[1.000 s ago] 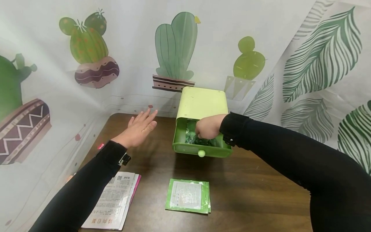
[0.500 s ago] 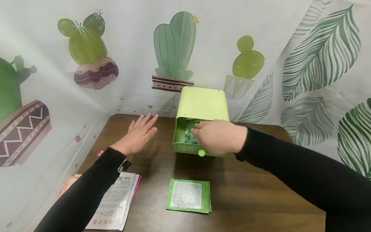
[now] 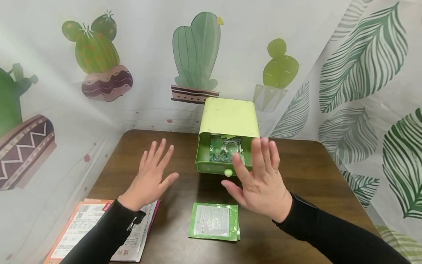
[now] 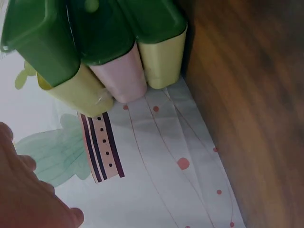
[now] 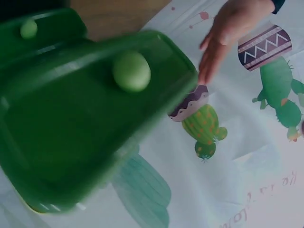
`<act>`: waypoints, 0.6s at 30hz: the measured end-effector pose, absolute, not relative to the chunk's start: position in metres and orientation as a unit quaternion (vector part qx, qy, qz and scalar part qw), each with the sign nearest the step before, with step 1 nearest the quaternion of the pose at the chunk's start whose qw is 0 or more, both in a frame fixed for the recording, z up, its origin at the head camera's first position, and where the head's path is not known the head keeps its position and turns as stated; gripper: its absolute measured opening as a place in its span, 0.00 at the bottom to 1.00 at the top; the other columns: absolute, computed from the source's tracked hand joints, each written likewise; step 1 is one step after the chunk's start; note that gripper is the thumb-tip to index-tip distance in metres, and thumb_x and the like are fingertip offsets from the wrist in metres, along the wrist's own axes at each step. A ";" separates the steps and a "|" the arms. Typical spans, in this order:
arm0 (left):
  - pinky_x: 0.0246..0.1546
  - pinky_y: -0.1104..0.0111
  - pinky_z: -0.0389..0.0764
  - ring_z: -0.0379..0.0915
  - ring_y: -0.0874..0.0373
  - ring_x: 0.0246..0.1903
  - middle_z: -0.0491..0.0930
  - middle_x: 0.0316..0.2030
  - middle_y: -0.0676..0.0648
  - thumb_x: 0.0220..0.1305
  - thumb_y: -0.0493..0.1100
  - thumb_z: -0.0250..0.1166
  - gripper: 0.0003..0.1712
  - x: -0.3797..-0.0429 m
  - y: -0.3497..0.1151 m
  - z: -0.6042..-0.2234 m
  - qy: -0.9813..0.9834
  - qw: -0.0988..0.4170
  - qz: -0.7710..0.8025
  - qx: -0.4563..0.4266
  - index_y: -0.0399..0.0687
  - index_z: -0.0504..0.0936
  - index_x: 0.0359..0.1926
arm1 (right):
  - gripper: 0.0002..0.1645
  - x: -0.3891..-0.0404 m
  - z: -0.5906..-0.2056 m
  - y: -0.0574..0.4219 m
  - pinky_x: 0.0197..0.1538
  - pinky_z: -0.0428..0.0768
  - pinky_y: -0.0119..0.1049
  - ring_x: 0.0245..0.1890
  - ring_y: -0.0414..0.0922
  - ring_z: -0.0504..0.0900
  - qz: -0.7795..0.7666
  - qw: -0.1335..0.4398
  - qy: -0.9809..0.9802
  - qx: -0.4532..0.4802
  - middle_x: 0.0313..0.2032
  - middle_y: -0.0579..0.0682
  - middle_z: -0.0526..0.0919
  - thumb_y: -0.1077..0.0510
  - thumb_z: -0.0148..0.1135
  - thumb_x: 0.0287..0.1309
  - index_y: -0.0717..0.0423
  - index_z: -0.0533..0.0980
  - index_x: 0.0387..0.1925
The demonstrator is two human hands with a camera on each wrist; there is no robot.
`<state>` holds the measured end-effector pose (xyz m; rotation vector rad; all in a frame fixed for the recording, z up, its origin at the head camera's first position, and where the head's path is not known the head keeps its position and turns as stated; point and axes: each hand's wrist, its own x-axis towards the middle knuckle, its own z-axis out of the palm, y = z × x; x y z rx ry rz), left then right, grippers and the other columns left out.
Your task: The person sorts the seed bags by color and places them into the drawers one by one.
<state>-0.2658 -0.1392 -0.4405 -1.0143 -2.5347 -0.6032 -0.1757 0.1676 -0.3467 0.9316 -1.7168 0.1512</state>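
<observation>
My left hand [image 3: 148,179] is held out over the left side of the table with fingers spread, touching nothing. Spread as well, my right hand [image 3: 263,183] is raised in front of the drawer unit, its palm facing away and nothing held. The top green drawer [image 3: 211,168] of the pale yellow unit [image 3: 229,115] is pulled out. Inside it lie shiny green-and-silver packets [image 3: 219,146]. Its round light-green knob [image 3: 228,172] also shows large in the right wrist view. The left wrist view reveals three stacked tiers, with a pink casing [image 4: 121,78] in the middle.
Two overlapping green packets [image 3: 213,222] with white labels lie near the front of the brown table [image 3: 296,205]. Printed booklets [image 3: 79,223] are stacked at the left, partly under my left sleeve. A cactus-print cloth [image 3: 148,55] hangs behind the unit.
My right hand has come out of the drawer toward me and spread its fingers, uncovering the packets inside. My left hand has drawn back slightly toward me.
</observation>
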 end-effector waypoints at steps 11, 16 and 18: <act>0.70 0.44 0.42 0.36 0.40 0.75 0.37 0.77 0.36 0.62 0.68 0.61 0.58 -0.195 -0.103 -0.491 -0.895 0.095 -0.080 -0.429 0.36 0.50 0.77 | 0.49 -0.145 -0.439 0.179 0.72 0.43 0.57 0.75 0.62 0.44 0.034 0.442 -0.744 0.501 0.73 0.72 0.48 0.39 0.52 0.68 0.69 0.51 0.74; 0.70 0.45 0.46 0.53 0.43 0.71 0.57 0.73 0.36 0.60 0.64 0.67 0.50 -0.175 -0.082 -0.511 -0.879 0.042 -0.007 -0.474 0.35 0.64 0.72 | 0.55 -0.135 -0.484 0.190 0.71 0.51 0.55 0.74 0.59 0.51 -0.023 0.207 -0.867 0.453 0.74 0.66 0.53 0.31 0.59 0.61 0.63 0.55 0.75; 0.70 0.45 0.47 0.61 0.45 0.69 0.65 0.69 0.37 0.60 0.62 0.67 0.46 -0.171 -0.076 -0.516 -0.875 0.034 0.017 -0.482 0.36 0.69 0.70 | 0.58 -0.134 -0.495 0.192 0.71 0.55 0.53 0.73 0.57 0.55 -0.055 0.118 -0.897 0.423 0.74 0.63 0.56 0.29 0.61 0.57 0.61 0.58 0.75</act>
